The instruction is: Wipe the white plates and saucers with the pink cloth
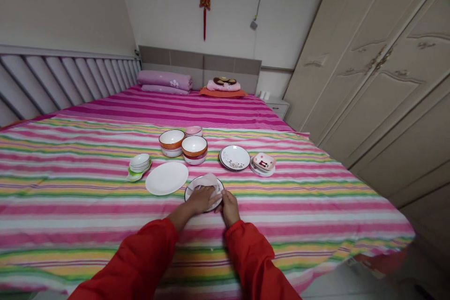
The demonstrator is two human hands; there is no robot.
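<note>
A round white plate with a dark rim is in front of me on the striped cloth cover. My left hand presses a pale wiping cloth onto the plate's face, its fingers partly hidden in the folds. At the plate's right edge, my right hand grips the rim between thumb and fingers. An oval white plate lies just left of them. To the right sits a stack of flower-patterned plates.
Stacked orange-rimmed bowls and a pink bowl stand farther back. Small white bowls rest on a green dish at left. A pink square dish tops white plates at right. Wardrobe doors line the right side.
</note>
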